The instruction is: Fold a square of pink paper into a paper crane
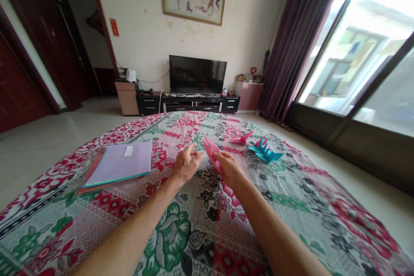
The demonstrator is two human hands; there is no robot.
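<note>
Over the middle of the table, my right hand grips a folded piece of pink paper between thumb and fingers, its pointed end up and away from me. My left hand is just left of it, fingers apart and with nothing in them; a small gap separates its fingertips from the paper. Beyond my right hand lie folded paper cranes: a pink crane and, farther right, a blue crane with more pink paper partly hidden behind it.
A stack of coloured paper, lilac on top, lies on the left of the round table, with a small white slip on it. The patterned tablecloth covers the table. Beyond stand a television and a low cabinet.
</note>
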